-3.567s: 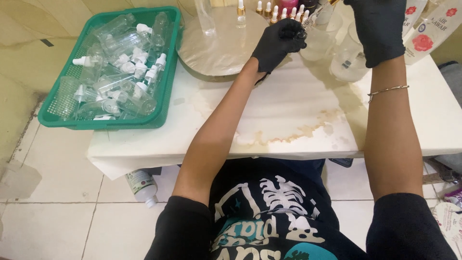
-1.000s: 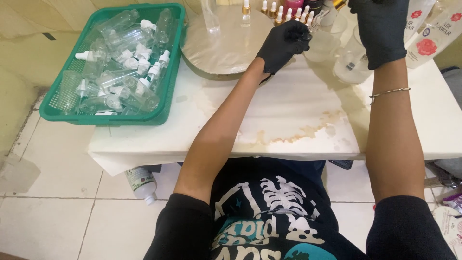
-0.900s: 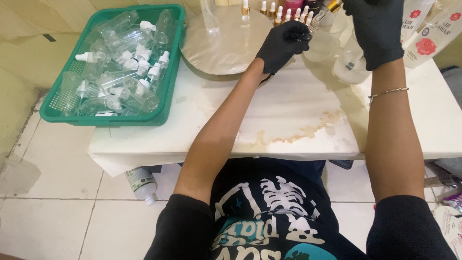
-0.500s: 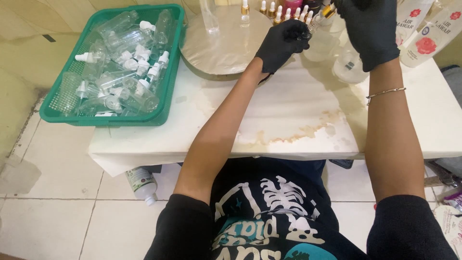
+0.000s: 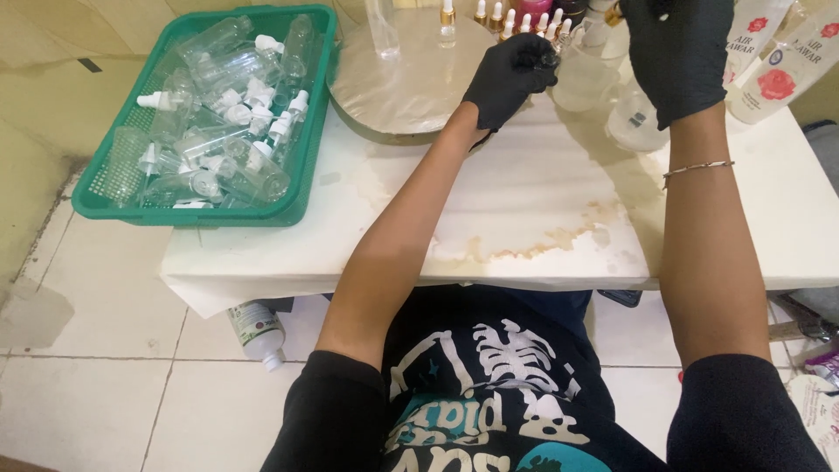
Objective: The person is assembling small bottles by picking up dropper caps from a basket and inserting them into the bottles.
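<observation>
Small vial (image 5: pixel 544 59), mostly hidden, sits in the curled fingers of gloved left hand (image 5: pixel 509 77) above the table (image 5: pixel 524 201). Right hand (image 5: pixel 680 52) raised beside it, closed, probably pinching a dropper (image 5: pixel 609 12). Green basket (image 5: pixel 105 197) far left.

Both my hands wear black gloves, the left hand (image 5: pixel 509 77) and the right hand (image 5: pixel 683 54); my shirt (image 5: pixel 489 385) is black with a white skeleton print and teal patches; the basket (image 5: pixel 105 197) is green mesh, its bottles (image 5: pixel 218 114) clear with white caps; the table (image 5: pixel 524 201) is white, stained brown; the round board (image 5: pixel 406 83) is pale beige; my bracelet (image 5: pixel 696 168) is silvery.
</observation>
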